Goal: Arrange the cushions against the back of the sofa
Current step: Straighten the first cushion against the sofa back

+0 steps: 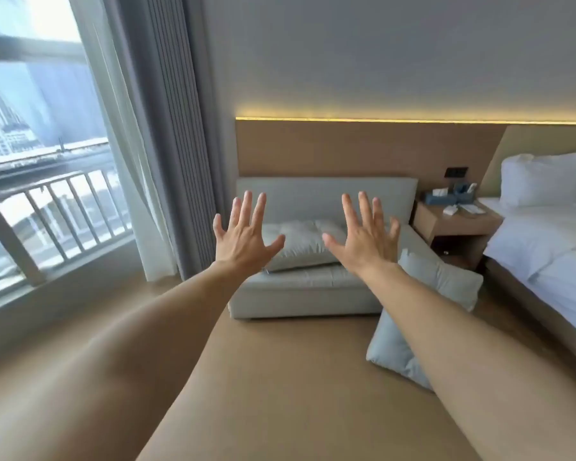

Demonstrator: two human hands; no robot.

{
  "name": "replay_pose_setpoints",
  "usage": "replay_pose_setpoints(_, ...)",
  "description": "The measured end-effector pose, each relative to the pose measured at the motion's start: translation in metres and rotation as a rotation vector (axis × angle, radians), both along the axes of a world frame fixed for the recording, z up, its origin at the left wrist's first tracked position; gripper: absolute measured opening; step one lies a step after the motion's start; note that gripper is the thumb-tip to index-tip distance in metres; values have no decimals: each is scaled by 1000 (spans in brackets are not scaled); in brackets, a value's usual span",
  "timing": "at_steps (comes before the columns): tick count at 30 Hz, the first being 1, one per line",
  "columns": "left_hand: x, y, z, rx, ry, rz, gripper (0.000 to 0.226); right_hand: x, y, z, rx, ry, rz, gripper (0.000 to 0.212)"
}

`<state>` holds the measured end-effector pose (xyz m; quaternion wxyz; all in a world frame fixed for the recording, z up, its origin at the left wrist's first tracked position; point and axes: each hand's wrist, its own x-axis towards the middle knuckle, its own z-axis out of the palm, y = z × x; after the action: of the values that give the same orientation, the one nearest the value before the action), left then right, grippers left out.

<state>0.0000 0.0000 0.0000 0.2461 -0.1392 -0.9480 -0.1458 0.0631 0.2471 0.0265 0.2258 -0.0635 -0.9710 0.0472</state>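
Observation:
A pale grey sofa (313,194) stands against the wooden wall panel ahead. One grey cushion (305,241) lies flat on its seat. A second cushion (443,277) leans at the sofa's right front corner, and a third (391,347) lies on the floor below it, partly hidden by my right forearm. My left hand (243,234) and my right hand (363,234) are stretched out in the air in front of the sofa, fingers spread, holding nothing and touching no cushion.
A wooden nightstand (459,224) with a tissue box and small items stands right of the sofa. A bed (546,247) with white linen and pillows fills the right side. Grey curtains (167,134) and a railed window are at the left. Tan floor (296,377) lies ahead.

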Motion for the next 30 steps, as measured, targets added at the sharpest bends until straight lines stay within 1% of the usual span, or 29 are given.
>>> replay_pose_setpoints(1, -1, 4, -13, -17, -54, 12, 95, -3, 3, -12, -12, -56, -13, 90)
replay_pose_setpoints(5, -35, 9, -80, -62, -142, 67, 94, -40, 24, -69, -25, -130, -9, 90)
replay_pose_setpoints(10, -123, 34, -132, -64, -223, 81, 95, -132, 51, -119, -25, -199, -5, 90)
replay_pose_setpoints(14, -235, 59, -165, -44, -271, 78, 95, -245, 77, -154, -9, -250, -25, 90)
replay_pose_setpoints(16, -311, 75, -180, -19, -319, 85, 94, -321, 89, -168, -9, -295, -42, 90)
replay_pose_setpoints(18, -360, 84, -187, -35, -337, 75, 94, -371, 97, -175, 5, -330, -38, 90)
replay_pose_setpoints(21, -452, 100, -196, -19, -395, 90, 95, -468, 110, -186, -36, -384, -40, 91)
replay_pose_setpoints(25, -558, 118, -203, -47, -445, 96, 94, -577, 129, -200, -77, -445, -35, 90)
replay_pose_setpoints(30, -685, 147, -235, -63, -489, 113, 94, -713, 156, -235, -83, -486, -8, 89)
